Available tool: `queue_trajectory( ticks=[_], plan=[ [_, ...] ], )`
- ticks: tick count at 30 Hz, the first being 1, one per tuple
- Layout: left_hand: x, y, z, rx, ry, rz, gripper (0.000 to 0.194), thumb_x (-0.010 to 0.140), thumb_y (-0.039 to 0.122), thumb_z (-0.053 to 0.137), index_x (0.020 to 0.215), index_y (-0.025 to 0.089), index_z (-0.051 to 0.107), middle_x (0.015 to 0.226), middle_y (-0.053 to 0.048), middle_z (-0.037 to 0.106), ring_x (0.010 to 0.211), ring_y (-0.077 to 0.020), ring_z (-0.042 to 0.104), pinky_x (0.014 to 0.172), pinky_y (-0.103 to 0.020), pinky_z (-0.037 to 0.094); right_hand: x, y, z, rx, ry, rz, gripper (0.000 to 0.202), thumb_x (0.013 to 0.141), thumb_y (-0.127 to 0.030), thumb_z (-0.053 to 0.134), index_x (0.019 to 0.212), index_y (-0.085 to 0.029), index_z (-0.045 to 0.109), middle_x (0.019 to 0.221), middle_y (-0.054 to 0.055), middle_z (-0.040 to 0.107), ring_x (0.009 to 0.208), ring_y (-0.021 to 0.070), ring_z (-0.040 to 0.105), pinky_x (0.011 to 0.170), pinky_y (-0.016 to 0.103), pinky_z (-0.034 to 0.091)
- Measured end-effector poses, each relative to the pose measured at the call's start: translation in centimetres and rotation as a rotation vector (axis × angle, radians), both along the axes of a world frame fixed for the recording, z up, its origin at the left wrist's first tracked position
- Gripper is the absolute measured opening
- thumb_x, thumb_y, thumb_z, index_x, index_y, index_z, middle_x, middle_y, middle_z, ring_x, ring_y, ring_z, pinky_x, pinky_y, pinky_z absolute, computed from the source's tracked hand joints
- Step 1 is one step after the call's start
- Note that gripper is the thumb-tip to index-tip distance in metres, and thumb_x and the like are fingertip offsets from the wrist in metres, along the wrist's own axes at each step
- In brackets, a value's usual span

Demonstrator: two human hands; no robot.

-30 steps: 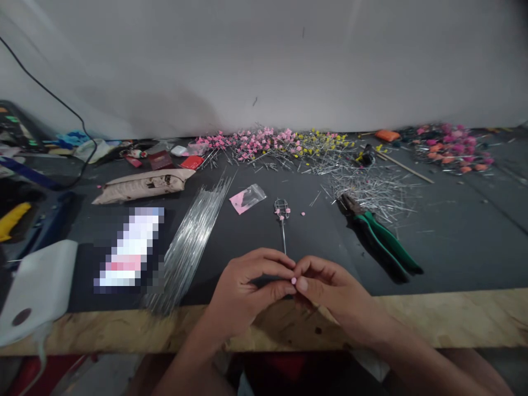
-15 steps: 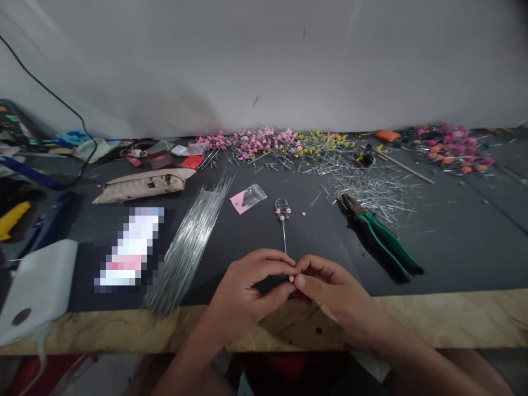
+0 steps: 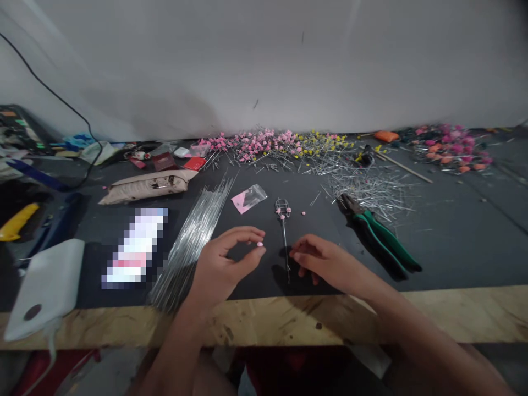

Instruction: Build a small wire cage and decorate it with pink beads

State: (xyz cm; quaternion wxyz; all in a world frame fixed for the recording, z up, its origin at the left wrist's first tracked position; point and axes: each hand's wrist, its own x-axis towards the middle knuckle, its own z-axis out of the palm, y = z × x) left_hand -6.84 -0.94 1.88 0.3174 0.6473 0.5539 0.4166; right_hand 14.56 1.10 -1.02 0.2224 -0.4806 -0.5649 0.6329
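A small pink clay ball [image 3: 259, 244] sits between the thumb and fingertips of my left hand [image 3: 225, 261], raised above the bench. My right hand [image 3: 319, 257] hovers just right of the wire piece's stem, its fingers loosely curled, holding nothing I can see. That wire piece [image 3: 283, 234] lies upright in view, with a looped cage-like head and several pink bits on it. A loose pink bit [image 3: 303, 213] is beside its head. Left of it lies a small clear bag [image 3: 249, 198] with pink material inside.
Green-handled pliers [image 3: 385, 236] lie on the right, beside scattered wire pieces [image 3: 371, 190]. A bundle of straight wires [image 3: 192, 242], a blurred-out phone [image 3: 136, 247] and a white power bank [image 3: 47, 289] are on the left. Pink-tipped wires [image 3: 264, 144] line the back.
My hands have parted from around the pink ball. My left hand has carried it left and slightly up; my right hand has moved a little up, beside the stem, whose lower end now shows.
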Motion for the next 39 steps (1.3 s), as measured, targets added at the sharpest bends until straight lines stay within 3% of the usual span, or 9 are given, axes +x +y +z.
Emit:
queue_trajectory(
  ticks=[4, 7, 11, 12, 17, 22, 31, 36, 39],
  plan=[
    [-0.2, 0.8, -0.5, 0.016, -0.014, 0.017, 0.009, 0.075, 0.024, 0.061, 0.081, 0.019, 0.065, 0.095, -0.005, 0.067, 0.09, -0.0174, 0.062, 0.08, -0.03, 0.049, -1.9, -0.4, 0.1, 0.008, 0.013, 0.104, 0.025, 0.081, -0.033, 0.052, 0.103, -0.021, 0.053, 0.09, 0.004, 0.059, 0.066, 0.012, 0.057, 0.043, 0.019, 0.044],
    [-0.1, 1.4, -0.8, 0.019, -0.004, 0.017, 0.011, 0.074, 0.024, 0.061, 0.082, 0.018, 0.065, 0.094, -0.005, 0.068, 0.09, -0.0174, 0.062, 0.081, -0.031, 0.049, -3.2, -0.3, 0.3, 0.039, 0.016, 0.17, 0.032, 0.08, -0.034, 0.053, 0.11, -0.023, 0.053, 0.076, 0.001, 0.058, 0.059, 0.0104, 0.052, 0.045, 0.02, 0.043],
    [0.3, 2.2, -1.1, -0.003, 0.036, 0.028, 0.013, 0.074, 0.025, 0.061, 0.083, 0.018, 0.066, 0.093, -0.004, 0.069, 0.083, -0.0154, 0.063, 0.075, -0.028, 0.05, -3.6, 1.0, 1.4, 0.121, 0.08, 0.195, 0.024, 0.079, -0.03, 0.053, 0.1, -0.02, 0.058, 0.078, 0.001, 0.058, 0.062, 0.0097, 0.052, 0.048, 0.019, 0.041],
    [0.4, 2.3, -1.1, -0.016, 0.039, 0.03, 0.013, 0.074, 0.026, 0.061, 0.083, 0.018, 0.066, 0.093, -0.003, 0.069, 0.079, -0.0145, 0.063, 0.073, -0.026, 0.05, -3.4, 1.5, 1.8, 0.129, 0.078, 0.173, 0.022, 0.08, -0.03, 0.051, 0.098, -0.019, 0.059, 0.076, 0.001, 0.058, 0.063, 0.0097, 0.053, 0.049, 0.019, 0.04],
    [0.9, 2.9, -1.5, -0.067, 0.04, 0.012, 0.015, 0.074, 0.028, 0.061, 0.085, 0.02, 0.067, 0.091, -0.002, 0.07, 0.074, -0.0124, 0.062, 0.066, -0.023, 0.049, -1.1, 5.1, 2.5, 0.246, -0.032, -0.214, 0.028, 0.08, -0.039, 0.05, 0.101, -0.02, 0.054, 0.082, 0.0, 0.06, 0.048, 0.0053, 0.047, 0.044, 0.019, 0.034],
    [1.1, 3.0, -1.9, -0.063, 0.072, 0.0, 0.014, 0.074, 0.028, 0.062, 0.085, 0.021, 0.067, 0.087, 0.0, 0.069, 0.068, -0.0104, 0.06, 0.063, -0.021, 0.048, 0.2, 7.1, 1.1, 0.263, -0.201, -0.312, 0.04, 0.08, -0.047, 0.049, 0.109, -0.02, 0.048, 0.069, -0.002, 0.059, 0.047, 0.0085, 0.05, 0.05, 0.023, 0.037],
    [1.7, 2.6, -1.9, -0.062, 0.24, -0.103, 0.012, 0.077, 0.024, 0.057, 0.085, 0.021, 0.065, 0.085, 0.001, 0.069, 0.07, -0.0115, 0.06, 0.065, -0.022, 0.047, 0.3, 7.0, 0.6, 0.24, -0.292, -0.29, 0.046, 0.082, -0.052, 0.044, 0.115, -0.021, 0.049, 0.044, -0.005, 0.048, 0.046, 0.0125, 0.049, 0.044, 0.022, 0.031],
    [1.1, 2.9, -1.9, -0.024, 0.355, -0.104, 0.012, 0.077, 0.022, 0.055, 0.085, 0.021, 0.064, 0.091, 0.0, 0.069, 0.08, -0.0145, 0.062, 0.072, -0.026, 0.047, 0.5, 6.9, 0.8, 0.2, -0.272, -0.19, 0.046, 0.082, -0.053, 0.045, 0.117, -0.024, 0.047, 0.05, -0.004, 0.055, 0.047, 0.0117, 0.051, 0.042, 0.021, 0.029],
    [0.6, 3.2, -1.9, -0.022, 0.396, -0.071, 0.013, 0.077, 0.023, 0.054, 0.086, 0.021, 0.063, 0.092, -0.001, 0.069, 0.081, -0.0152, 0.062, 0.075, -0.027, 0.047, 0.6, 6.7, 0.9, 0.186, -0.25, -0.118, 0.04, 0.082, -0.051, 0.046, 0.113, -0.025, 0.05, 0.069, 0.001, 0.065, 0.046, 0.009, 0.051, 0.041, 0.02, 0.03]
  ],
)
